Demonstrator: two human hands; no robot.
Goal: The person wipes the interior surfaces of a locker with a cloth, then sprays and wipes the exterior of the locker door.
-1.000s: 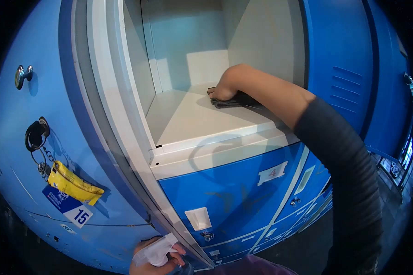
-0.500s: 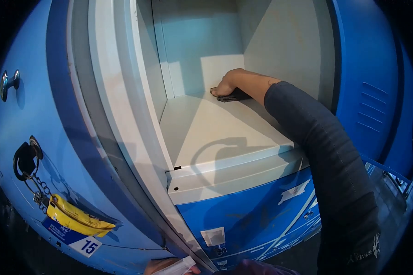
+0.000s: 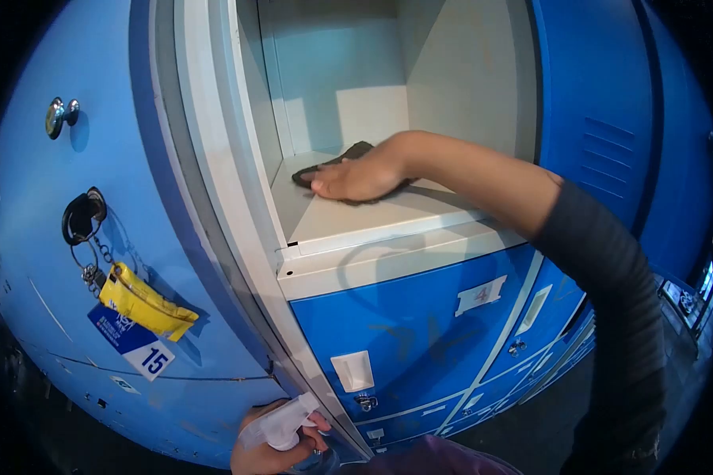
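Note:
My right hand [image 3: 360,176] presses a dark cloth [image 3: 355,150] flat on the floor of an open locker compartment [image 3: 396,220], near its left side. Its fingers point left over the cloth. Low in the view, beside the locker frame, my left hand [image 3: 281,443] is wrapped round the neck of a spray bottle with a whitish translucent head [image 3: 281,419]; most of the bottle is hidden.
On the left stands an open blue door [image 3: 47,198] with a round knob, and keys with a yellow pouch [image 3: 146,305] and a "15" tag [image 3: 154,362] hanging from it. Closed blue lockers [image 3: 420,317] lie below, with a vented blue door [image 3: 602,119] to the right.
My right hand has moved left and toward the compartment's front with the cloth, which now lies more spread out. More of my left hand and the spray bottle shows. The view has shifted.

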